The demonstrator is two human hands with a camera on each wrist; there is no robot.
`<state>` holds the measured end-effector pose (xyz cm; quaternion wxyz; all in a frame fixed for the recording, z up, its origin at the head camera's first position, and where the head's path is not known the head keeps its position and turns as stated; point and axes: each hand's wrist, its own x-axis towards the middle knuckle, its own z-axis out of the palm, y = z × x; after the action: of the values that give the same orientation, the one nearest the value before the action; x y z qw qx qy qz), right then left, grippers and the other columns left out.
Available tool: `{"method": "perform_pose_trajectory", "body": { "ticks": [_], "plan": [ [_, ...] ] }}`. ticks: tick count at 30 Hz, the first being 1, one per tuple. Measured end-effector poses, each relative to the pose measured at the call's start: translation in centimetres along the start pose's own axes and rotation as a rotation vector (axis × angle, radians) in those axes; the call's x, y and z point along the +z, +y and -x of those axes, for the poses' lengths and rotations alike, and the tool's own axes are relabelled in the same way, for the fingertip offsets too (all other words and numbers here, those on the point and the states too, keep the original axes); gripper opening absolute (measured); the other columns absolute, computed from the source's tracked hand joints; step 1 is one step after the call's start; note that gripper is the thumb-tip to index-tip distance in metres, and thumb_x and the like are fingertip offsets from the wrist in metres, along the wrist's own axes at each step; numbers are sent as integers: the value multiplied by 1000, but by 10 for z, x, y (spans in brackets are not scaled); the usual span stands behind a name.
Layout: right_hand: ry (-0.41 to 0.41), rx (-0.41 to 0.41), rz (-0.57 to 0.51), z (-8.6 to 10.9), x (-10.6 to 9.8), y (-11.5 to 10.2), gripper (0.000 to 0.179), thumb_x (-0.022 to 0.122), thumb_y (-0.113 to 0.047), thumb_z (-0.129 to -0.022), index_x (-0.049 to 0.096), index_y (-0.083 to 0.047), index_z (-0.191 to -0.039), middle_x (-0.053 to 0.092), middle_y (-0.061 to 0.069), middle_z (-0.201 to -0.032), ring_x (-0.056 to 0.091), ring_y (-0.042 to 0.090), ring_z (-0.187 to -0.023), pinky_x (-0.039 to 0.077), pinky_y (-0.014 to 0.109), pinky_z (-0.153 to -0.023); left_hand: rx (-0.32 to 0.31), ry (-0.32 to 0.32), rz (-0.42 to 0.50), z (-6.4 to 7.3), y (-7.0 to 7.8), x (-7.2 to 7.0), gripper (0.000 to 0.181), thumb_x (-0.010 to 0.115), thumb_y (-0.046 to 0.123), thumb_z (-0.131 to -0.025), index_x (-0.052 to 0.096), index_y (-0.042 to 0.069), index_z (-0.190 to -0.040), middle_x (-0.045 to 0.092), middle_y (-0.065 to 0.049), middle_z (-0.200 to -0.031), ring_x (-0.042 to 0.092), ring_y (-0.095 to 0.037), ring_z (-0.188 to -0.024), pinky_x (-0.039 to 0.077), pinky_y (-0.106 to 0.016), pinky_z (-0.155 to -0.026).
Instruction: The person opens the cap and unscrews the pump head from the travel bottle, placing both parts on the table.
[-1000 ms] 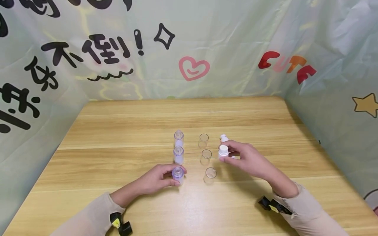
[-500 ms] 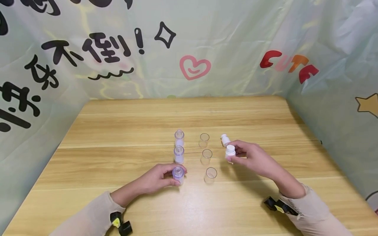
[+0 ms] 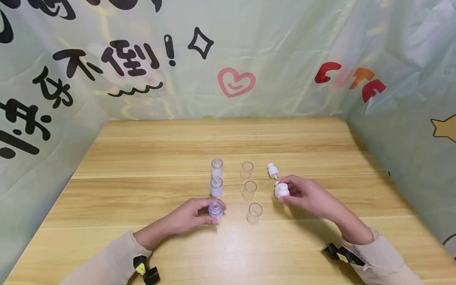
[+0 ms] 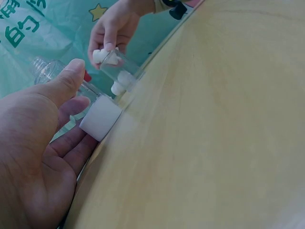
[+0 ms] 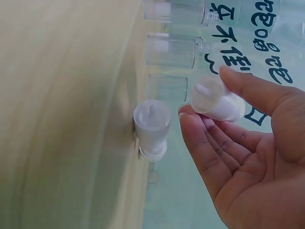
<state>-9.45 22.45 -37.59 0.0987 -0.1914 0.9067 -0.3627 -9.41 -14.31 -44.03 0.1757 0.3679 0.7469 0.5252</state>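
My left hand [image 3: 190, 217] holds the nearest of three small clear bottles, with thumb on one side and fingers on the other. That bottle [image 3: 215, 211] has a purplish tint in the head view, a bare threaded neck and, in the left wrist view, a white base [image 4: 101, 118]; it stands upright on the table. My right hand [image 3: 311, 196] pinches a white pump head [image 5: 217, 100] between thumb and fingers, just above the table. Close behind it, a second white pump head [image 3: 272, 170] lies on the wood.
Two more open bottles, a middle one [image 3: 216, 187] and a far one [image 3: 217, 168], stand behind the held one. Between the hands, three clear cylindrical covers form a row: near [image 3: 254, 213], middle [image 3: 250, 190] and far [image 3: 247, 170]. A printed curtain [image 3: 285, 79] borders the table.
My right hand has moved a little to the right with the pump head and tilted it, uncovering more of the second pump head. The left hand stays on its bottle.
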Motion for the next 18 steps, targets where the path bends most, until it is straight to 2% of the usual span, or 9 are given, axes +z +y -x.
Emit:
{"method": "perform_pose_trajectory", "body": {
  "ticks": [12, 18],
  "plan": [
    [-56, -7, 4, 9, 4, 5, 42, 75, -31, -87, 61, -3, -115, 66, -3, -91, 63, 12, -84, 55, 26, -69, -8, 12, 6, 1, -1, 1, 37, 72, 19, -89, 62, 11, -124, 68, -4, -113, 63, -15, -108, 50, -30, -97],
    [-100, 27, 34, 11, 6, 7, 41, 75, -34, -86, 61, -7, -114, 67, -3, -90, 63, 11, -81, 54, 26, -67, -8, 15, 8, 1, 0, 2, 37, 72, 18, -89, 62, 8, -124, 68, -5, -115, 63, -16, -109, 49, -30, -98]
  ]
}}
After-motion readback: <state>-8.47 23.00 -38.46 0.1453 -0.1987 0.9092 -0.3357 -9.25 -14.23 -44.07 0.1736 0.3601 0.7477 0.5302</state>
